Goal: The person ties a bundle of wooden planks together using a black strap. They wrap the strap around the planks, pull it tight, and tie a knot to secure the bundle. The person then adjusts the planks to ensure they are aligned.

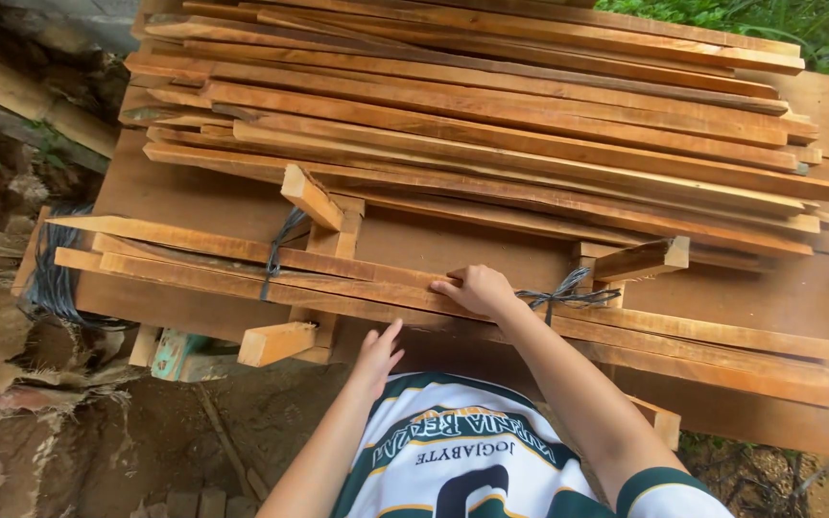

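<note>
- Head view, looking straight down: I've got a bundle of long wooden strips (242, 261) lying across the front of the surface (798, 297), with a big loose stack of strips (491, 115) heaped behind it.
- Progress, as I judge it: the bundle is already bound in two places, a dark cord tie (275, 251) near the left block and a twisted tie (558, 293) on the right, so the tying looks largely done; the stack behind is unbundled.
- Right hand (477, 288) lies on top of the bundle just left of the twisted tie, fingers curled down over the strips, pressing rather than gripping.
- Left hand (376, 357) is spread, fingers up, touching the near edge of the bundle from below, holding nothing.
</note>
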